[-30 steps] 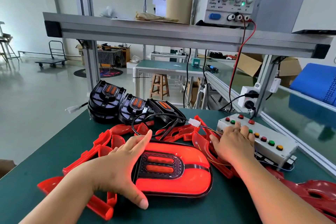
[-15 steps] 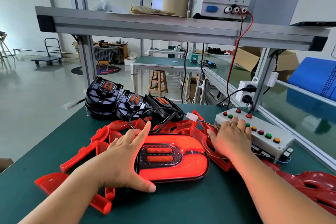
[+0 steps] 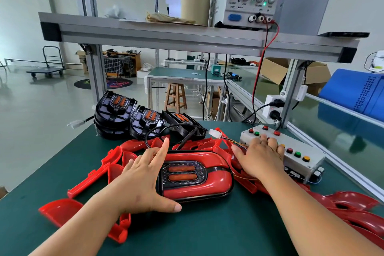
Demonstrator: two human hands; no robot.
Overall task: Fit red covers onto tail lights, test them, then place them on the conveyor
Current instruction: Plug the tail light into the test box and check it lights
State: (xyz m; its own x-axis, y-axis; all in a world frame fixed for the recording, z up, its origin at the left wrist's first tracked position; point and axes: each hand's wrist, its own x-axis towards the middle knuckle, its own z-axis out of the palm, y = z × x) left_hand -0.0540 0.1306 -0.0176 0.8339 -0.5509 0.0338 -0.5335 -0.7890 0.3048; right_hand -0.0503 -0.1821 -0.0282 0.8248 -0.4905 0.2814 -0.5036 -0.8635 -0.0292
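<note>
Testing the light (image 3: pixel 214 181); left hand (image 3: pixel 141 183), fingers spread, is steadying it; right hand (image 3: pixel 259 158), fingers straight, is pressing the button box (image 3: pixel 296 144); pressing singly is seeming wisest.

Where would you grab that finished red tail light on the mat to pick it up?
Probably by its left end, coming from the left, thumb on the near rim and fingers on the far rim. The tail light lies flat, with a smooth domed top that offers no pinch. Its cable leaves at the back, and the left hand spans that end.
</note>
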